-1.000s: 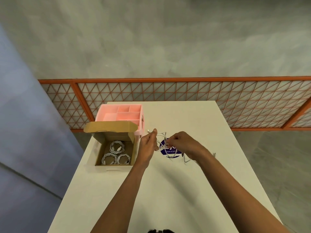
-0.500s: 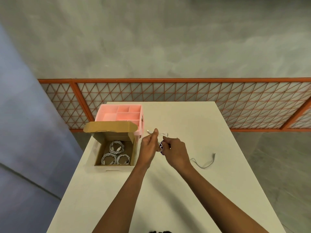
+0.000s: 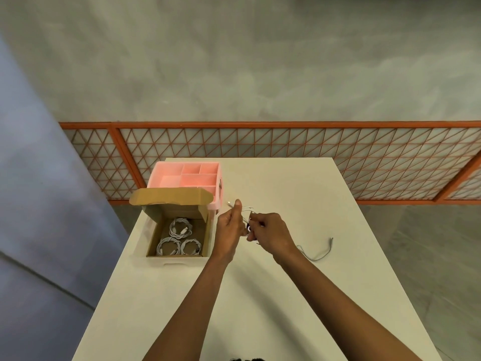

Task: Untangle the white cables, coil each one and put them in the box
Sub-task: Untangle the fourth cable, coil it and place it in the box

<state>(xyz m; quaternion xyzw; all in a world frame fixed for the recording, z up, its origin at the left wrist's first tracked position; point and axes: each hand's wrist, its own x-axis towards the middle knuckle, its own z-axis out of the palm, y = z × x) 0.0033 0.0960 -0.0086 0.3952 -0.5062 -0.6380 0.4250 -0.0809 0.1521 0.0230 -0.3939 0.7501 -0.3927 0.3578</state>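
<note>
A white cable point(image 3: 313, 259) is pinched between the left hand point(image 3: 229, 227) and right hand point(image 3: 270, 235) at the middle of the table point(image 3: 286, 308), its tail trailed toward 4 o'clock, while three coiled cables point(image 3: 179, 229) are held in the cardboard box point(image 3: 152, 238) at 9 o'clock.

Left hand point(image 3: 230, 227), right hand point(image 3: 270, 234): both bare, skin uncovered at fingers and wrists. Left forearm point(image 3: 197, 295), at 7 o'clock of frame, bare down to bottom edge. Right forearm point(image 3: 338, 295), at 5 o'clock, likewise bare to edge. Small dark ragged patch point(image 3: 247, 359) at 6 o'clock edge, between arms; too cropped to tell what.
</note>
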